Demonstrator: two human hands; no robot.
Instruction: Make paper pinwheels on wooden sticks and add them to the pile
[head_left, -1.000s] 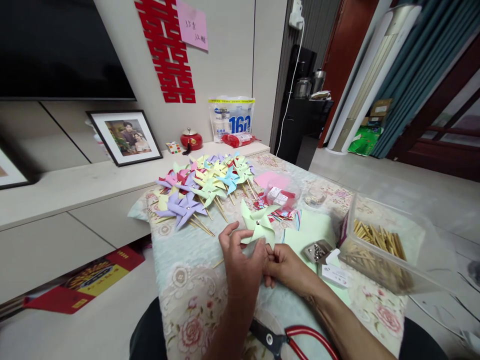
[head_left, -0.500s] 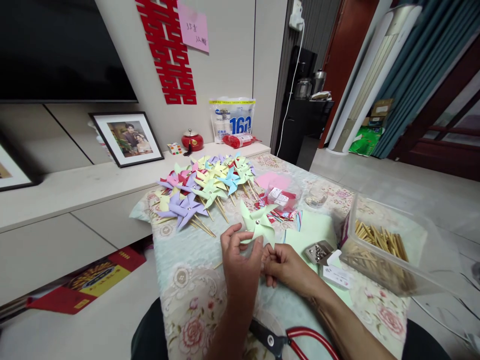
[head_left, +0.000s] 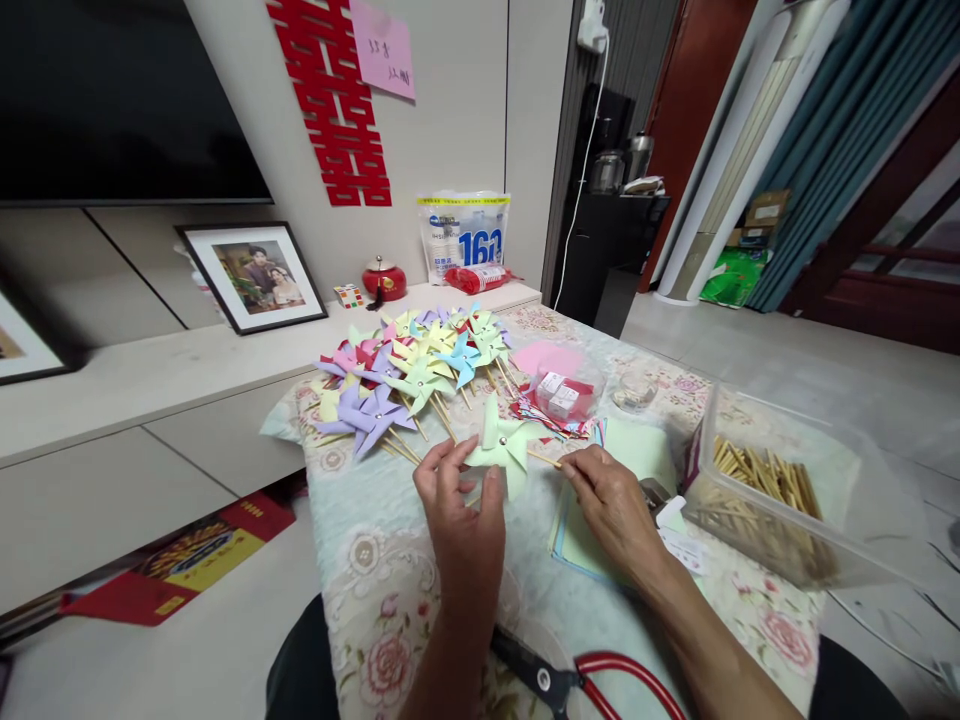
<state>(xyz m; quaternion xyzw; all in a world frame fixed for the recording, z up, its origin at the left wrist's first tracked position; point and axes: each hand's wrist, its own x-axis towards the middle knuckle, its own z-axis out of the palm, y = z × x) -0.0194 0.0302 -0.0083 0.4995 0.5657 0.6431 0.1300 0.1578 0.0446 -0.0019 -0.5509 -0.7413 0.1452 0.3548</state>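
A pale green paper pinwheel is held above the near part of the table, its face turned up towards me. My left hand is at its left and lower edge, thumb and fingers curved around the paper. A thin wooden stick runs from the pinwheel to the right, and my right hand pinches its far end. Pliers with red handles lie on the floral tablecloth below my wrists. Beneath my right hand is a stack of coloured paper sheets.
Finished pinwheels in several colours lie in a heap behind my hands. At the right stands a clear plastic box of wooden sticks. A clear container with red contents and a small white box are also on the table.
My right hand has moved right, away from the pinwheel's centre, and now grips a stick that shows beside it. The pinwheel has turned and shifted slightly left with my left hand.
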